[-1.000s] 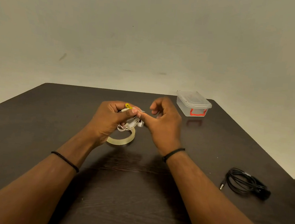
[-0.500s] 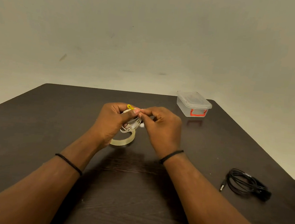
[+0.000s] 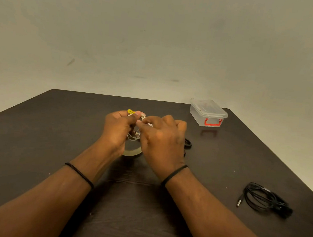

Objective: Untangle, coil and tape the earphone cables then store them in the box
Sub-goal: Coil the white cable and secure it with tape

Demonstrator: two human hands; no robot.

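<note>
Head view: both hands' fingers [image 3: 133,117] pinch white earphones [image 3: 133,136] above dark table [image 3: 38,137].

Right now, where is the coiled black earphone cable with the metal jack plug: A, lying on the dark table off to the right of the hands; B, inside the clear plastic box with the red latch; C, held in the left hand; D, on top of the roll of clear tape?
A: the coiled black earphone cable lies on the dark table, clear of the right hand and away from the closed clear plastic box.
</note>
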